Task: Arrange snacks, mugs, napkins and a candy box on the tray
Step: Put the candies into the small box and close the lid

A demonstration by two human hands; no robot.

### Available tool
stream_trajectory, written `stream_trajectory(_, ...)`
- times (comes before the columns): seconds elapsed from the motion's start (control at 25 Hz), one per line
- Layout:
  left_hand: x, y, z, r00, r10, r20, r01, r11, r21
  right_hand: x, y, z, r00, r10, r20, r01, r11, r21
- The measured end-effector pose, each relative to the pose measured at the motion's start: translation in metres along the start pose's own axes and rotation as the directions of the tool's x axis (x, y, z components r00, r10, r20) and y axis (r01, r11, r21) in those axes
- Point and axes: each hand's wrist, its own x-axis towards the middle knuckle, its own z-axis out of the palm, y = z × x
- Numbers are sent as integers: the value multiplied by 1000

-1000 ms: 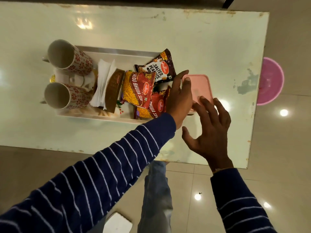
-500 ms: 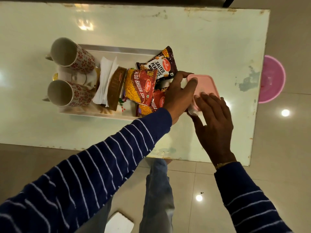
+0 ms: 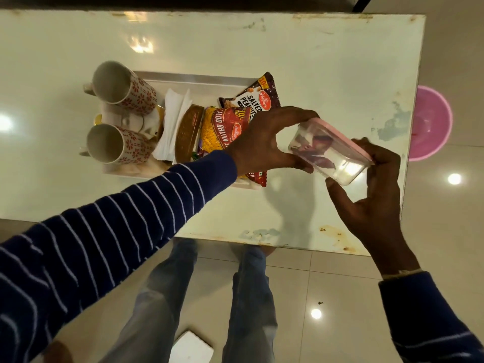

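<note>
A clear candy box (image 3: pixel 330 153) with a pink lid hangs tilted above the table, just right of the white tray (image 3: pixel 199 79). My left hand (image 3: pixel 264 142) grips its left end and my right hand (image 3: pixel 372 195) holds its right end. Dark red wrapped candies show through its wall. On the tray lie two floral mugs (image 3: pixel 123 86) (image 3: pixel 115 144) on their sides, white napkins (image 3: pixel 174 124), a brown packet (image 3: pixel 189 134), a salted peanuts pack (image 3: pixel 258 99) and red aloo bhujia packs (image 3: pixel 222 129), partly hidden by my left hand.
The pale table (image 3: pixel 314 61) ends at its right edge, with a pink bowl (image 3: pixel 429 124) on the floor beyond. My legs stand at the near edge by a white object (image 3: pixel 191 348) on the tiled floor.
Both hands closed on the candy box and raised it off the table, tipping it so its clear underside faces me. The tray items have not moved.
</note>
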Motion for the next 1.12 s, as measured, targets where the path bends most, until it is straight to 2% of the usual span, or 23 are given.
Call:
stream_trajectory(0.08, -3, 1, 5, 993, 103, -56, -96, 989, 115, 3, -3, 2, 996, -91, -3, 86, 955, -285)
stream_trajectory(0.12, -4, 1, 8, 987, 140, -79, -126, 980, 152, 5, -6, 4, 992, -129, 16, 126, 921, -369)
stream_trajectory(0.32, -6, 6, 17, 984, 145, -103, -124, 975, 182, 11, -15, 11, 993, -114, 25, 113, 893, -436)
stream_trajectory(0.4, -6, 7, 16, 989, 126, -71, -123, 991, 54, 7, -17, 5, 996, -85, -17, 74, 933, -353)
stream_trajectory(0.48, -7, 4, 13, 999, 41, -32, -45, 993, -106, 4, -20, 2, 997, -39, -65, 28, 988, -152)
stream_trajectory(0.52, -7, 2, 12, 1000, 6, -13, -8, 992, -123, 4, -22, 0, 997, 7, -70, -9, 999, -38)
stream_trajectory(0.6, -9, -3, 13, 999, -39, -2, 39, 998, -42, 5, -20, -3, 994, 105, -25, -101, 987, 127)
stream_trajectory(0.64, -10, -4, 14, 999, -36, -15, 36, 999, 12, 7, -18, -5, 992, 124, 9, -124, 987, 102)
stream_trajectory(0.68, -11, -4, 15, 999, -22, -26, 24, 998, 61, 9, -16, -8, 992, 119, 35, -119, 993, 5)
stream_trajectory(0.8, -11, -2, 18, 999, 38, -25, -32, 979, 200, 10, -10, -9, 995, -29, 96, 59, 943, -327)
stream_trajectory(0.88, -10, -4, 21, 995, 91, -34, -80, 964, 254, 6, -5, -3, 996, -83, 35, 90, 923, -373)
stream_trajectory(1.0, -10, -3, 25, 993, 105, -63, -77, 935, 345, 3, 5, 10, 996, -83, -34, 64, 925, -374)
stream_trajectory(1.12, -13, -13, 26, 983, 169, -73, -118, 882, 457, 6, 20, 17, 989, -128, 70, 145, 842, -520)
